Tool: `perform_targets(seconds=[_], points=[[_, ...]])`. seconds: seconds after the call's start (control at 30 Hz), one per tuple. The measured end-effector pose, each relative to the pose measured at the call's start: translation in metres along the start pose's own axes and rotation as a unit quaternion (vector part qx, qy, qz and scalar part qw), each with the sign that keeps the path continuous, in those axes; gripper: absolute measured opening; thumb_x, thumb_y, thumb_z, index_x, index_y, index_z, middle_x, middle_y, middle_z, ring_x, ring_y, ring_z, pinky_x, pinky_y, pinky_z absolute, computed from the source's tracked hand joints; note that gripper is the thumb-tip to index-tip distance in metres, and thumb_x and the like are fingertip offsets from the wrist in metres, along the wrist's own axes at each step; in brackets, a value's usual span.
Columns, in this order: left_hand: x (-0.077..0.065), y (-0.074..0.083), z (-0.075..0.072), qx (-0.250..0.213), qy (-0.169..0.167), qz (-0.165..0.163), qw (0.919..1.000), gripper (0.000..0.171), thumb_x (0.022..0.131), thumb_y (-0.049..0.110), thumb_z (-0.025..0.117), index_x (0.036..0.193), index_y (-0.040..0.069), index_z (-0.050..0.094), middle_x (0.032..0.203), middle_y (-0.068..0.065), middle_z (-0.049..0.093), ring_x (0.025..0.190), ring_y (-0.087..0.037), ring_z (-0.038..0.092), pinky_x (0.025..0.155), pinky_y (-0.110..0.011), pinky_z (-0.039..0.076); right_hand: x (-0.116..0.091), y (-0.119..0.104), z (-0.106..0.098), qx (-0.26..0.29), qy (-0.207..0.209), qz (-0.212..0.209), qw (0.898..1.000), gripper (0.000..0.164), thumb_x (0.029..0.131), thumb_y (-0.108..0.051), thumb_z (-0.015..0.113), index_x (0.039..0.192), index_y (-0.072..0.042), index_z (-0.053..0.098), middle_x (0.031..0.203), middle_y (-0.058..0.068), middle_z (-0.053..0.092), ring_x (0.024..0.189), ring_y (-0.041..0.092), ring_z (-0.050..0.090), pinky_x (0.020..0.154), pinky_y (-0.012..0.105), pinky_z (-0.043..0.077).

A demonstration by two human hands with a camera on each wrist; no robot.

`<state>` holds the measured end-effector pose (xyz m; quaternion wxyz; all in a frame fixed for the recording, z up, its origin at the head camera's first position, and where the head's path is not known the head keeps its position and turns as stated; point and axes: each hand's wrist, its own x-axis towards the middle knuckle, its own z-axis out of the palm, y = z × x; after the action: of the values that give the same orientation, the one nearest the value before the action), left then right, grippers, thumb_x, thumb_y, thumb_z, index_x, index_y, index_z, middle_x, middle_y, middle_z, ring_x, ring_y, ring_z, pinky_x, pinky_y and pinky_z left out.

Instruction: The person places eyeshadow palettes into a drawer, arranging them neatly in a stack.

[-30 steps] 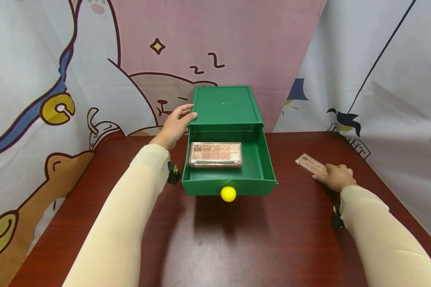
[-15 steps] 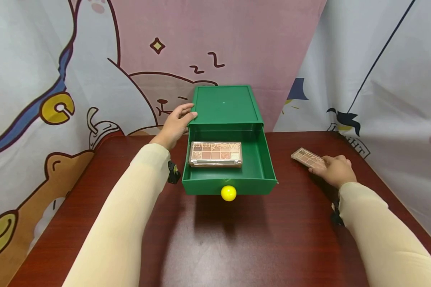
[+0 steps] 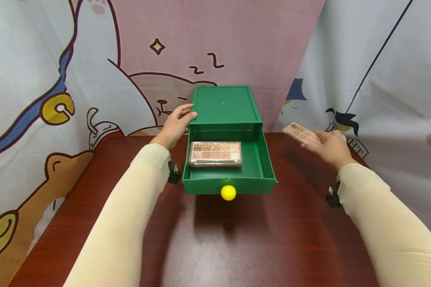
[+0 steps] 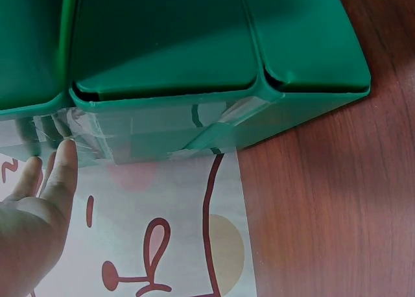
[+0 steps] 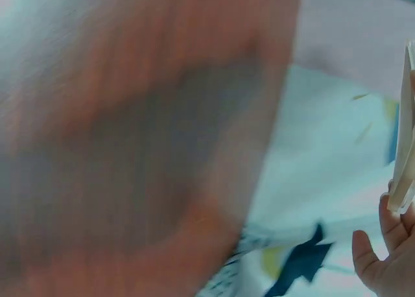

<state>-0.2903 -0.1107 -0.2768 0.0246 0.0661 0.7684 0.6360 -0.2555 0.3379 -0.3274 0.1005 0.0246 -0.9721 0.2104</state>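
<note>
My right hand [image 3: 332,148] pinches an eyeshadow palette [image 3: 301,134] by its near end, with the palette's far end pointing left, above the table. In the right wrist view this palette [image 5: 405,141] shows edge-on by the fingertips. My left hand [image 3: 175,125] rests its fairly straight fingers against the left side of a green drawer box [image 3: 224,105]. The left wrist view has the fingers [image 4: 63,170] touching the box's taped side. The drawer [image 3: 230,186] is pulled out, a yellow ball knob [image 3: 228,193] on its front. A second eyeshadow palette [image 3: 215,154] lies in the drawer's left part.
The box stands at the back of a dark red-brown wooden table [image 3: 215,247]. Behind it hangs a printed cartoon cloth [image 3: 258,48]. To the drawer's right, between it and my right hand, is bare table surface [image 3: 291,179].
My right hand has lifted the eyeshadow palette off the table and carried it up and slightly left. The left hand, box and drawer look unmoved.
</note>
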Motion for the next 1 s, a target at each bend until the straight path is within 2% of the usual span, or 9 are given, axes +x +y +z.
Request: perform_targets(seconds=[0.23,0.4,0.53,0.67,1.0], points=[[0.001,-0.001,0.002,-0.002,-0.002,0.001,1.0000,0.048,0.100,0.030,0.053,0.146,0.023,0.042,0.151,-0.004,0.036,0.124,-0.024,0.050,0.099,-0.043,0.045,0.002,-0.043,-0.022,0.038,0.040,-0.047,0.997,0.068,0.086,-0.036,0.071,0.132,0.009,0.051,0.100,0.026,0.044,0.096,0.039,0.033,0.069,0.044,0.027],[-0.001,0.000,0.001,0.008,0.000,0.001,1.0000,0.047,0.100,0.031,0.053,0.146,0.024,0.042,0.152,-0.003,0.035,0.127,-0.025,0.047,0.099,-0.044,0.044,0.006,-0.074,-0.039,0.051,0.047,-0.078,0.994,0.065,0.084,-0.033,0.072,0.131,0.007,0.053,0.097,0.023,0.044,0.095,0.036,0.033,0.065,0.041,0.027],[-0.001,0.001,0.000,0.013,-0.002,0.002,0.9999,0.048,0.100,0.031,0.053,0.146,0.024,0.041,0.152,-0.003,0.035,0.129,-0.025,0.046,0.100,-0.045,0.043,0.005,-0.098,-0.053,0.047,0.033,-0.098,0.994,0.064,0.084,-0.034,0.072,0.132,0.006,0.054,0.102,0.024,0.046,0.101,0.036,0.035,0.068,0.041,0.029],[-0.001,0.000,0.000,0.009,0.000,-0.001,1.0000,0.047,0.100,0.031,0.052,0.146,0.024,0.041,0.152,-0.003,0.035,0.126,-0.024,0.047,0.099,-0.044,0.044,0.004,-0.123,-0.067,0.037,0.019,-0.129,0.991,0.062,0.083,-0.031,0.074,0.130,0.005,0.056,0.101,0.022,0.048,0.099,0.033,0.036,0.068,0.041,0.030],[-0.001,0.002,0.001,0.005,0.000,-0.005,1.0000,0.048,0.100,0.030,0.052,0.147,0.024,0.040,0.152,-0.002,0.035,0.121,-0.024,0.051,0.097,-0.043,0.045,-0.007,-0.184,-0.090,-0.004,-0.027,-0.182,0.983,0.065,0.080,-0.035,0.079,0.132,-0.003,0.057,0.109,0.019,0.044,0.101,0.032,0.038,0.073,0.041,0.033]])
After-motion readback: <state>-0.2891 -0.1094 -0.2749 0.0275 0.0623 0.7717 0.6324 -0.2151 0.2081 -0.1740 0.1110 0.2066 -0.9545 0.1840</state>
